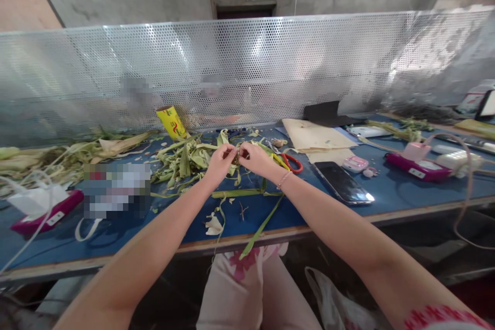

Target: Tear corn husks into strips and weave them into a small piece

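Both of my hands meet over the middle of the blue table, fingertips nearly touching. My left hand (221, 161) is closed in a pinch, and so is my right hand (253, 157). Whatever lies between the fingertips is too small to name. A heap of pale green leaves and stems (185, 160) lies just left of my left hand. Beside my right wrist are red-handled scissors (293, 163), partly covered by the arm. Long green leaf strips (263, 227) and a dry whitish leaf scrap (213, 224) lie below the hands.
A yellow tube (171, 122) leans near the perforated metal screen (247, 72). On the right are a black phone (342, 181), brown paper (319, 136) and a purple power strip (417, 166). Another purple power strip (50, 214) with white chargers sits at left. The wooden table edge (297, 231) is close to me.
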The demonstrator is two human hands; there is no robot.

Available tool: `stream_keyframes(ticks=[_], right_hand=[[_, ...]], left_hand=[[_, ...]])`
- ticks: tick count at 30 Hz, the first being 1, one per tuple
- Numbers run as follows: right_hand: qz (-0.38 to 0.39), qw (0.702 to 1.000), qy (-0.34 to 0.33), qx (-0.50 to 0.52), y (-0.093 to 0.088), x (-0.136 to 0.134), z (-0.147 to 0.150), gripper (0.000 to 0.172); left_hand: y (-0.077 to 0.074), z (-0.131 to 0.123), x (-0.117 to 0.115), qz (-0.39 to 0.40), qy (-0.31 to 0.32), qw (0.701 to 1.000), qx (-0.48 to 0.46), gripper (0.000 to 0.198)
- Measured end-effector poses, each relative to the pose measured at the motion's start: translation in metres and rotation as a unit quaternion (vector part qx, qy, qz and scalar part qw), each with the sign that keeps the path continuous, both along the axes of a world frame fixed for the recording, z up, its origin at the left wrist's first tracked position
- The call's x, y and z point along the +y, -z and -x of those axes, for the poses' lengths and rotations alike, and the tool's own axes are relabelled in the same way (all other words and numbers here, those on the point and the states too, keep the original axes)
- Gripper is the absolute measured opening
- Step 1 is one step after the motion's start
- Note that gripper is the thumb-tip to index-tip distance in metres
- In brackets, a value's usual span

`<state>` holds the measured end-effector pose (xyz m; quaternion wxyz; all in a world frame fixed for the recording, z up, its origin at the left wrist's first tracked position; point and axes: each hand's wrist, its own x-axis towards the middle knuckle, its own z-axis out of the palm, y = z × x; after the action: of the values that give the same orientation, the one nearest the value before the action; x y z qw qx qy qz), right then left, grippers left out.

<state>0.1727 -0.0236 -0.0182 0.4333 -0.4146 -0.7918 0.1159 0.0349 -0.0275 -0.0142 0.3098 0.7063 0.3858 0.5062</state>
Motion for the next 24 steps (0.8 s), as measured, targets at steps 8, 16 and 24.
stream_keyframes(ticks=[8, 16, 24], right_hand=[[-0.042, 0.999, -0.009, 0.007, 0.0018, 0.0065, -0.0031, 0.010], [-0.040, 0.999, 0.010, -0.005, 0.0007, 0.0009, -0.0022, 0.003], [-0.035, 0.999, -0.026, -0.020, -0.0023, -0.0004, -0.0035, 0.019]], left_hand=[[0.0000, -0.0018, -0.0003, 0.017, 0.015, 0.999, -0.041, 0.020], [0.0026, 0.0007, 0.0037, 0.028, 0.022, 0.999, -0.042, 0.019], [0.0009, -0.0015, 0.0018, 0.039, 0.021, 0.995, -0.085, 0.020]])
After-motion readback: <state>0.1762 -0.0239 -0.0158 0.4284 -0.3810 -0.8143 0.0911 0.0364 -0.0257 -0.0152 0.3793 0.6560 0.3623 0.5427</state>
